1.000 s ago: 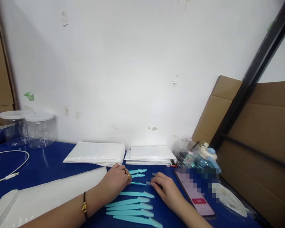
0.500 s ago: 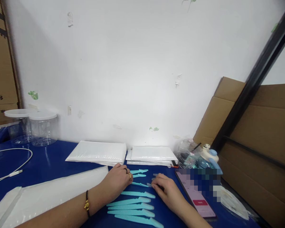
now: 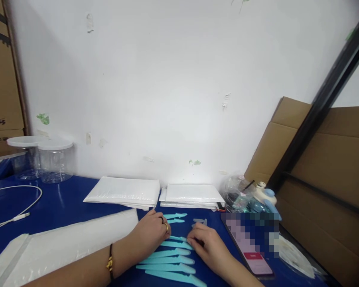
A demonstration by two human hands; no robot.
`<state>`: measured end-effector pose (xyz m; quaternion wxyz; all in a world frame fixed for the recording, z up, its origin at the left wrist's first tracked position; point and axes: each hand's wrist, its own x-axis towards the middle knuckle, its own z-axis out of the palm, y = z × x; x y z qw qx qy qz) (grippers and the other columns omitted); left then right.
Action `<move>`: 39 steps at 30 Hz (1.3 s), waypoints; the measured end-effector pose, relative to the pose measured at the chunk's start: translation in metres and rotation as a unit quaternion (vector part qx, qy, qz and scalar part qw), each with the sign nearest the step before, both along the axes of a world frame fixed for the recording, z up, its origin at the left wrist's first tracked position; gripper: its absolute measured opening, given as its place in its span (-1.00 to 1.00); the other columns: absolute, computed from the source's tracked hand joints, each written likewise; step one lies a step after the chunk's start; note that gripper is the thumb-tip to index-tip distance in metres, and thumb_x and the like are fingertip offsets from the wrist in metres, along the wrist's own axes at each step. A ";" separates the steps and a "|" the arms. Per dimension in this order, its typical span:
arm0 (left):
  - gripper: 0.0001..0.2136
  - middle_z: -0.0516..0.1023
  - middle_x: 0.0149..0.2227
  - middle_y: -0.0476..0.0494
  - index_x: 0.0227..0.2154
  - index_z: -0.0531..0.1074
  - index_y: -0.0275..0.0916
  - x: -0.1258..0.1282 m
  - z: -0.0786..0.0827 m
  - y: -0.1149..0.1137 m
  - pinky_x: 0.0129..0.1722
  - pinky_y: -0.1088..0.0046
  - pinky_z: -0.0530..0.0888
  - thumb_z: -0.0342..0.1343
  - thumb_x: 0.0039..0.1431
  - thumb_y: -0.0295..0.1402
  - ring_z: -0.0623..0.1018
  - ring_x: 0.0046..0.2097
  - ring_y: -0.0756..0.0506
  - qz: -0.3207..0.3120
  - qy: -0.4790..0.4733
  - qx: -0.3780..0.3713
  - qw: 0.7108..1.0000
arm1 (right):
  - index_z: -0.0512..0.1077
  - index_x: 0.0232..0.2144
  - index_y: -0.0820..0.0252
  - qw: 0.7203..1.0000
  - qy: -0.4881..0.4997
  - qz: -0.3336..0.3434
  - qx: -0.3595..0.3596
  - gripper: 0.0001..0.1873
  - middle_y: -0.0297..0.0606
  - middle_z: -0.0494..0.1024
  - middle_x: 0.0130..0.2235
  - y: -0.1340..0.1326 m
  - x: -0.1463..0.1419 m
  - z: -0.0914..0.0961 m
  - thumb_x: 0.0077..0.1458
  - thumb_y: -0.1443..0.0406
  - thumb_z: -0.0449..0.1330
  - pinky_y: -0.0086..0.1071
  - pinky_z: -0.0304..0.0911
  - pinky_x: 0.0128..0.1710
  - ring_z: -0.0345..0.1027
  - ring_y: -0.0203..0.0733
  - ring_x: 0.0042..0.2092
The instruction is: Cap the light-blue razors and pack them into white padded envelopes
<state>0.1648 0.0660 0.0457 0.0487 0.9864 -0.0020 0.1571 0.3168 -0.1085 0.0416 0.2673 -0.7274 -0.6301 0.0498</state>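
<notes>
Several turquoise eyebrow razors [image 3: 170,268] lie in a column on the blue table, their heads pointing right. My left hand [image 3: 154,232] is closed at the handle end of one eyebrow razor [image 3: 178,238], just above the row. At that razor's head end, the fingertips of my right hand [image 3: 208,243] are pinched together; whether a cap sits in them is hidden. Two more razors [image 3: 176,217] lie farther back, beside my left knuckles. A few small translucent caps [image 3: 198,220] rest just behind my right hand.
White padded mailers [image 3: 122,191] and a second stack [image 3: 193,193] stand by the wall. A long white mailer [image 3: 77,239] lies left, near a white cable [image 3: 20,216] and clear jars [image 3: 56,163]. A phone [image 3: 254,255], plastic bag [image 3: 235,191] and cardboard [image 3: 332,179] are right.
Both hands have come slightly nearer with the razor, and it now lies close to the row. My right fingers have moved from a translucent cap apart from the razor's tip to the razor's head.
</notes>
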 end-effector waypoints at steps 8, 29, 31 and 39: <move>-0.95 0.50 -0.36 0.06 -0.39 0.46 -0.11 -0.003 0.004 0.007 -0.21 0.39 0.19 0.11 0.13 -0.33 0.43 -0.23 -0.04 -0.003 0.015 -0.067 0.998 | 0.53 -0.34 0.13 1.000 0.016 -0.017 0.002 -0.77 -0.25 0.52 -0.32 -0.009 0.025 0.027 0.17 0.27 0.07 -0.42 0.25 -0.24 0.39 -0.22 -0.28; -0.78 0.46 -0.39 0.03 -0.48 0.39 -0.19 0.004 -0.007 0.002 -0.27 0.38 0.15 -0.06 0.26 -0.37 0.39 -0.31 -0.01 -0.008 0.004 0.010 1.000 | 0.47 -0.23 0.08 0.999 -0.013 0.016 -0.025 -0.66 -0.24 0.47 -0.21 -0.019 0.027 0.028 0.11 0.45 -0.04 -0.37 0.24 -0.17 0.36 -0.19 -0.18; -0.78 0.47 -0.38 0.03 -0.47 0.40 -0.19 0.003 -0.006 0.002 -0.27 0.38 0.15 -0.07 0.26 -0.38 0.40 -0.32 0.00 -0.007 0.010 0.005 1.000 | 0.48 -0.23 0.03 0.996 -0.008 0.072 -0.043 -0.62 -0.27 0.45 -0.18 -0.023 0.023 0.035 0.05 0.50 -0.02 -0.38 0.22 -0.11 0.33 -0.20 -0.12; -0.79 0.48 -0.33 0.03 -0.44 0.41 -0.18 0.002 -0.001 0.000 -0.27 0.41 0.16 -0.08 0.25 -0.42 0.43 -0.29 -0.01 -0.002 0.031 -0.014 0.999 | 0.47 -0.32 0.10 0.994 0.019 -0.059 -0.084 -0.84 -0.33 0.48 -0.43 -0.027 0.032 0.025 0.09 0.31 0.09 -0.46 0.22 -0.43 0.35 -0.24 -0.42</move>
